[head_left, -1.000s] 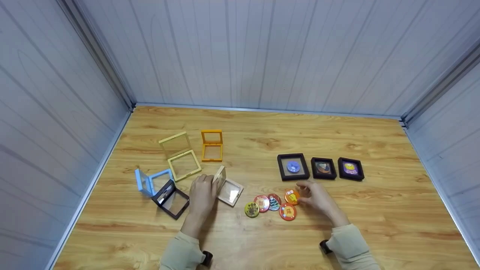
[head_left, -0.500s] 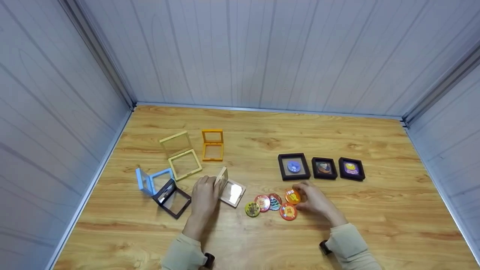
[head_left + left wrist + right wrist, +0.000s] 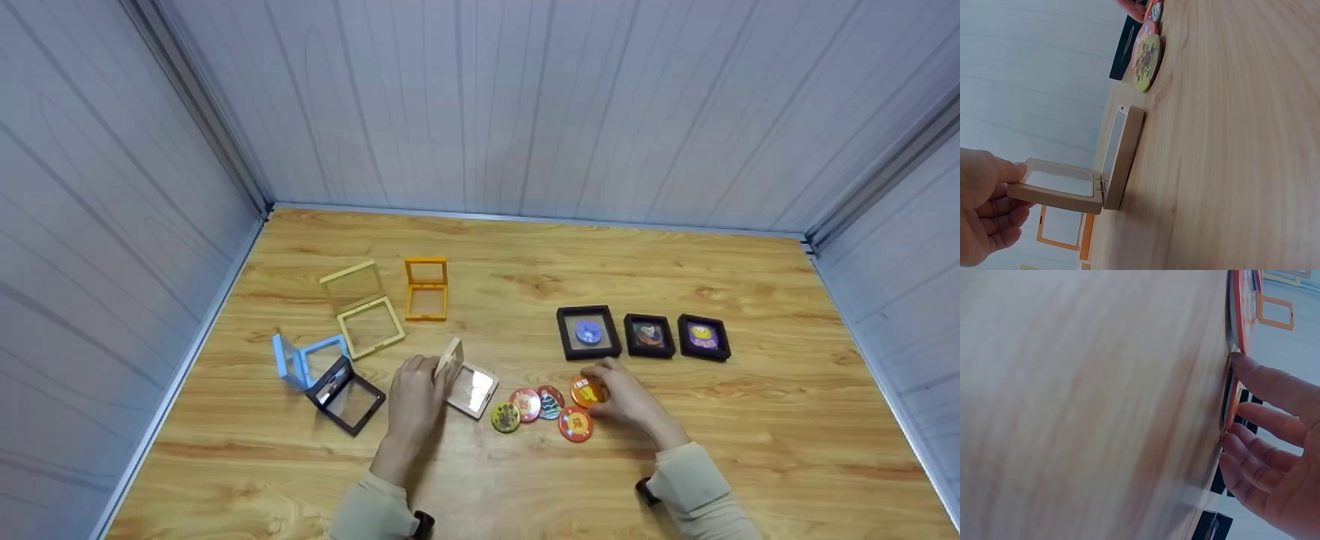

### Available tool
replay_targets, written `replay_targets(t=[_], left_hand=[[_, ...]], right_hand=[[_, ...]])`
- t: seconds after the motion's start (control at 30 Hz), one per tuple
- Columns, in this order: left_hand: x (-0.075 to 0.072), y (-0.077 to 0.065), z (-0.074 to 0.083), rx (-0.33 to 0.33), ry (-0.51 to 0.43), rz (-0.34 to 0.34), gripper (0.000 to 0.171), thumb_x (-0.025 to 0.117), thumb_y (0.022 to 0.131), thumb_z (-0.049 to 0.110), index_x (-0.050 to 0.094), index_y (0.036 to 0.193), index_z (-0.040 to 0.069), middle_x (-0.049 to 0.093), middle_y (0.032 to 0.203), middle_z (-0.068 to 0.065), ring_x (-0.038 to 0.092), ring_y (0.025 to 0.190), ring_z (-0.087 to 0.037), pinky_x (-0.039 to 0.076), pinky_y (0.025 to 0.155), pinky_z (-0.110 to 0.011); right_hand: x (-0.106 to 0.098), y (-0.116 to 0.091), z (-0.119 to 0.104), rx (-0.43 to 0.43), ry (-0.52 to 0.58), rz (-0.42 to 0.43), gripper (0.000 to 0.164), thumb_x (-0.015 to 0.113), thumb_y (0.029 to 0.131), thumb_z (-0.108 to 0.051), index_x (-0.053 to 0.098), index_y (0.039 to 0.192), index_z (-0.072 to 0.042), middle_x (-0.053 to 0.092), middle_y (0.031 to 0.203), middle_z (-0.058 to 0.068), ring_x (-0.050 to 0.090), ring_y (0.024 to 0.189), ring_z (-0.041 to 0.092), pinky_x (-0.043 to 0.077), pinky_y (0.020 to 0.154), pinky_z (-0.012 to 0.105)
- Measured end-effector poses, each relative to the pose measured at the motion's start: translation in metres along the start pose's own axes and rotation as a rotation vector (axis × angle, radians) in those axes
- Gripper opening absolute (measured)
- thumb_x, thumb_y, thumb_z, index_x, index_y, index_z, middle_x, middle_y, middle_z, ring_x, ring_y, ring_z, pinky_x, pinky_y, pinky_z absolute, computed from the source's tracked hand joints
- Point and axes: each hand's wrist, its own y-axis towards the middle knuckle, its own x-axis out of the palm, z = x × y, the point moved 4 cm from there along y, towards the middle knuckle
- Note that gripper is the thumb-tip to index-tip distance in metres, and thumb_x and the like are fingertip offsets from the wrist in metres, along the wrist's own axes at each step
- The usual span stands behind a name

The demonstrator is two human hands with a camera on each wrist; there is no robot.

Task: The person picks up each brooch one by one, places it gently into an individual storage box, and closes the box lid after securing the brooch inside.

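Note:
My left hand (image 3: 415,397) pinches the raised lid of a beige hinged display frame (image 3: 471,390) between thumb and fingers. The frame's base, with its clear window, lies on the table; in the left wrist view the lid (image 3: 1061,179) stands up from the hinge. My right hand (image 3: 626,394) holds an orange round badge (image 3: 584,391) by its edges, thumb and fingers on opposite sides. In the right wrist view that badge (image 3: 1232,405) is low against the tabletop. A red badge (image 3: 575,424), a tree badge (image 3: 550,403), a pinkish-red badge (image 3: 525,405) and a yellow badge (image 3: 505,417) lie between the hands.
Opened frames stand at the left: black (image 3: 352,401), blue (image 3: 289,360), pale yellow (image 3: 371,328) and orange (image 3: 426,301). Black frames with badges inside, large (image 3: 588,351), small (image 3: 649,336) and another (image 3: 703,337), lie behind the right hand. Panel walls (image 3: 525,112) border the wooden table (image 3: 510,495).
My left hand and the beige frame have shifted slightly right. My right hand has moved a little left, its fingers closing around the orange badge's edges.

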Motion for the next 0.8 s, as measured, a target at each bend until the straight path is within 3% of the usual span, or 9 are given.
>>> replay_targets(t=[0.6,0.8], left_hand=[[0.0016,-0.0048,0.0037,-0.020,-0.030,-0.009,0.018,0.066,0.079,0.012,0.065,0.086,-0.004,0.058,0.071,-0.009,0.055,0.068,-0.024,0.045,0.064,-0.038],[0.0026,-0.0043,0.0036,-0.014,-0.031,-0.001,0.019,0.065,0.079,0.014,0.065,0.086,-0.004,0.058,0.071,-0.008,0.055,0.068,-0.024,0.045,0.065,-0.038]], right_hand=[[0.0006,0.0035,-0.0024,-0.019,-0.013,-0.011,0.047,0.076,0.066,-0.011,0.058,0.108,0.001,0.051,0.102,0.011,0.051,0.094,0.029,0.040,0.086,0.043],[-0.0011,0.0054,-0.0031,-0.041,-0.016,-0.001,0.047,0.076,0.065,-0.011,0.059,0.106,0.002,0.050,0.097,0.009,0.051,0.088,0.025,0.042,0.082,0.041]])
